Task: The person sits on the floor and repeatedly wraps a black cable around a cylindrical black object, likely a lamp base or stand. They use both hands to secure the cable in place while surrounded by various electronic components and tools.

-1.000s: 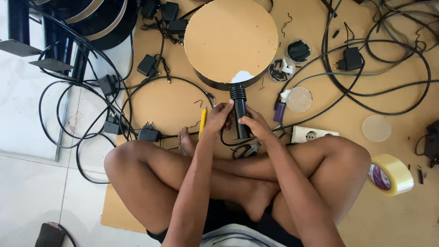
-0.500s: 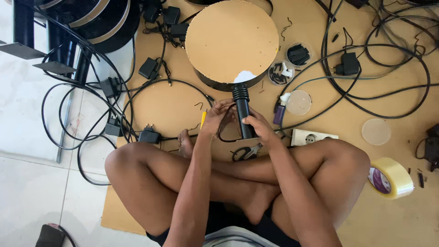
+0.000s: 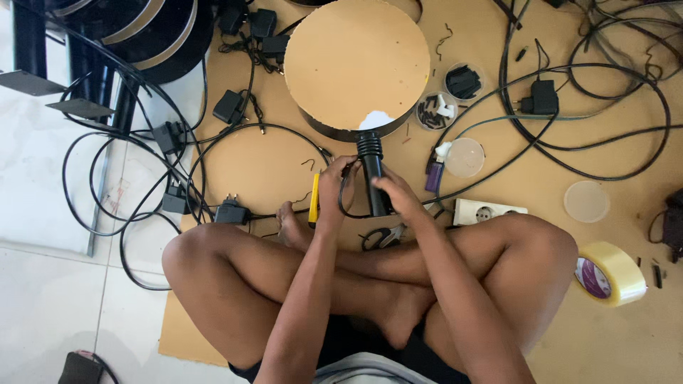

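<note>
My right hand [image 3: 398,199] is wrapped around a black cylindrical tool [image 3: 373,174], grip closed on its lower body; the ribbed top end sits just below the round tan disc [image 3: 356,60] on the floor. Left hand [image 3: 333,188] pinches a thin black cable [image 3: 344,203] looped beside the tool, fingers closed on it. Tool looks rigid, plastic, light to moderate, probably not slippery; mid-body is the sensible hold. Cable is limp and will spring. Can't see the tool's bottom end or where the cable joins: both hands cover it. Yellow-handled tool [image 3: 314,199] sits half-hidden behind the left wrist.
</note>
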